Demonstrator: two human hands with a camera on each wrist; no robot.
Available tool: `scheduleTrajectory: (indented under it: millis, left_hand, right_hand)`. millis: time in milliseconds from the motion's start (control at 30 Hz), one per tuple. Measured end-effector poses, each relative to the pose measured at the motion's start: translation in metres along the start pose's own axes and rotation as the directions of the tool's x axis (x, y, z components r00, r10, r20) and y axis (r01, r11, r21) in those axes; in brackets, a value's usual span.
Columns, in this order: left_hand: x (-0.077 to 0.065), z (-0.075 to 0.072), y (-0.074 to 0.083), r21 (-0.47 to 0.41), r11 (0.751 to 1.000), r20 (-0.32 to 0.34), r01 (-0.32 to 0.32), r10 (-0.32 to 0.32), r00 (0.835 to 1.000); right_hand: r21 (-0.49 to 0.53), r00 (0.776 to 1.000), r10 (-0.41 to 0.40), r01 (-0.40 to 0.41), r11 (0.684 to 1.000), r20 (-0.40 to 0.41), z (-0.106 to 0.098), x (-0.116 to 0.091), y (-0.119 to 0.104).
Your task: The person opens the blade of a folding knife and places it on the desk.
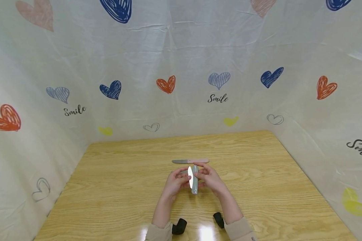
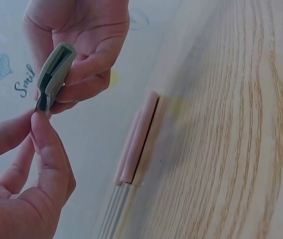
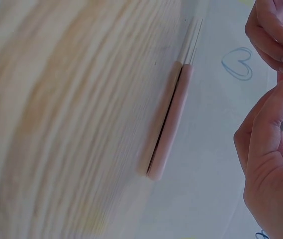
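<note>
A folding knife [image 1: 194,188] with a pale green handle stands roughly upright between both hands, its blade [image 1: 190,182] swung partly out. My left hand [image 1: 173,185] pinches the blade between thumb and fingertips. The handle is gripped by my right hand [image 1: 214,182], thumb on its near face. In the left wrist view the slotted edge of the green handle [image 2: 56,69] shows, and most of the blade is hidden by fingers. Just beyond the hands, a table knife with a pink handle [image 1: 202,161] lies crosswise, its blade [image 1: 179,161] pointing left.
The wood-grain table [image 1: 114,187] spreads around the hands. A white curtain [image 1: 193,113] printed with hearts hangs along its back and sides. Black wrist mounts [image 1: 179,226] show by the beige sleeves [image 1: 158,233].
</note>
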State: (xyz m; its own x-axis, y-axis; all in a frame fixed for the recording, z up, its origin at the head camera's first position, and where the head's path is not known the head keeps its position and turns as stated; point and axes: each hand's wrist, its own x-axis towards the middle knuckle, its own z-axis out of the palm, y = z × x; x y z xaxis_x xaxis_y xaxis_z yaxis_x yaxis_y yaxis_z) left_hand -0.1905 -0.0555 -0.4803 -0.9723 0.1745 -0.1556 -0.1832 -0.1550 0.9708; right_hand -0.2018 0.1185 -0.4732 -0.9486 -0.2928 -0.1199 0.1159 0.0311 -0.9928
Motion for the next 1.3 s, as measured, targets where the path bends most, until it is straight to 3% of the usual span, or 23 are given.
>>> scheduleTrajectory:
  millis: [233, 700, 1300]
  left_hand:
    - [0.0008, 0.0012, -0.0023, 0.023, 0.999, -0.007, -0.024, 0.024, 1.0]
    - [0.0013, 0.0017, -0.0032, -0.012, 0.999, -0.032, -0.041, 0.04, 0.999]
    - [0.0018, 0.0059, -0.0028, -0.04, 0.995, -0.138, -0.09, 0.084, 0.987]
  right_hand:
    - [-0.002, 1.0, -0.003, 0.003, 1.0, -0.018, -0.0001, -0.001, -0.001]
    - [0.0, 0.998, -0.01, 0.01, 1.0, -0.057, -0.0005, -0.0018, 0.0004]
    - [0.076, 0.987, 0.008, 0.004, 0.997, -0.16, -0.0002, -0.0022, -0.0032]
